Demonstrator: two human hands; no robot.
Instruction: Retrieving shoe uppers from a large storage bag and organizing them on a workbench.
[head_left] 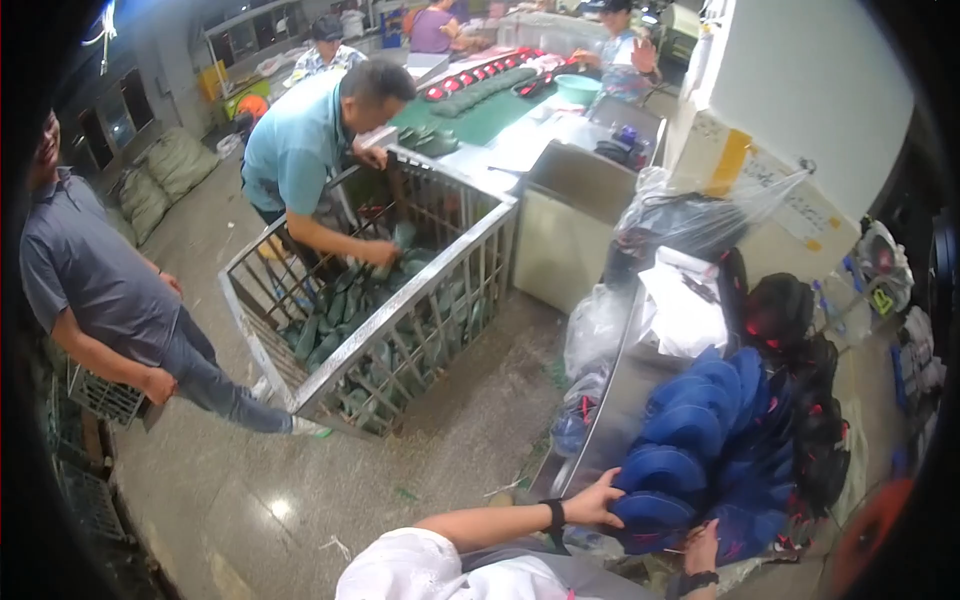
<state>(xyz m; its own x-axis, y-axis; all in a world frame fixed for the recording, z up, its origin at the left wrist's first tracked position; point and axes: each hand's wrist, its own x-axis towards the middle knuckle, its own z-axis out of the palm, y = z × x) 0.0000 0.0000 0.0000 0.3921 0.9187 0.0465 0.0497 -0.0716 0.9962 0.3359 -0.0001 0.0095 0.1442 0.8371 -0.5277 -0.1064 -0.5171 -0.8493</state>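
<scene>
Overlapping rows of blue, rounded pieces that look like shoe uppers [683, 420] lie on a metal bench at the right. My left hand [598, 500], with a black band at its wrist, grips the left edge of the nearest blue upper [655, 510], thumb and fingers spread around it. At the near end of the same pile, my right hand [702, 548] has its fingers closed on the edge of a blue piece; part of this hand is hidden. Black and red shoe parts [822, 440] are heaped just beyond the pile's right side.
White papers [683, 310] and plastic bags [597, 330] sit farther along the metal bench [610, 415]. A metal cage [400, 300] of green shoe lasts stands ahead left; a person in teal [295, 150] reaches into it. Another person [100, 270] stands at far left.
</scene>
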